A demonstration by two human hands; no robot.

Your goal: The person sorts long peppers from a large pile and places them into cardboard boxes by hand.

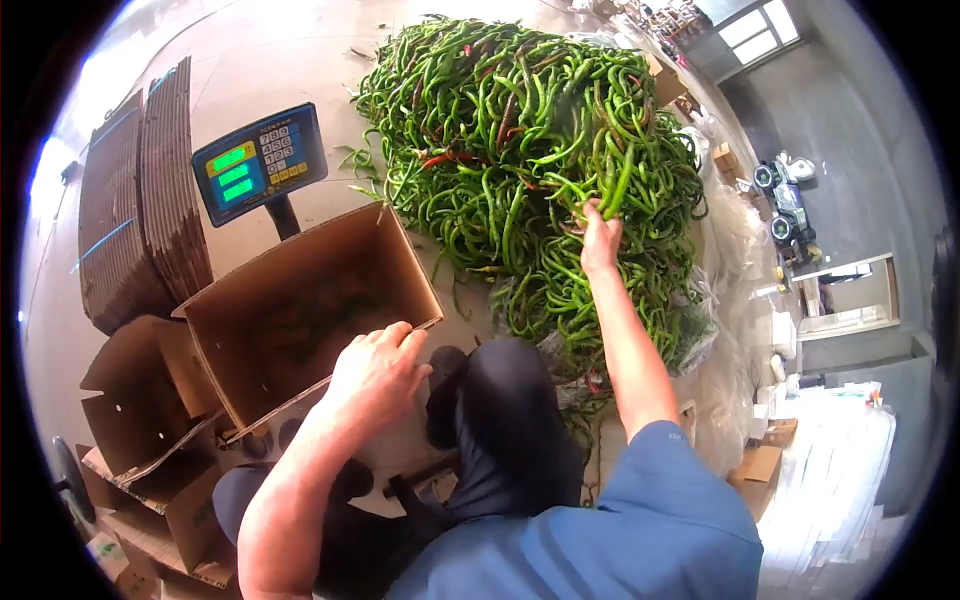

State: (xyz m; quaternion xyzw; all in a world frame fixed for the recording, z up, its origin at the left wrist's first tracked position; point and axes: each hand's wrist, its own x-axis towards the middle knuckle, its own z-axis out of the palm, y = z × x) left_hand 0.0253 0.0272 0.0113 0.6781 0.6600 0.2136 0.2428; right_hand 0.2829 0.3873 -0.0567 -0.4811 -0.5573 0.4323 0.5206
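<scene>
Green peppers (622, 182) jut from the right hand (600, 240), which is closed around their near ends at the pepper heap (500, 110); their long axes point away from the person, leaning slightly right. Loosely bent, the left hand (378, 366) lies over the near rim of a cardboard box (300, 262); whether it grips, I cannot tell.

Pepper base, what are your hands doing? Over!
Right hand holding green peppers, at the pile. Left hand on cardboard box, near edge. Nothing visibly blocking either hand. Over.
</scene>
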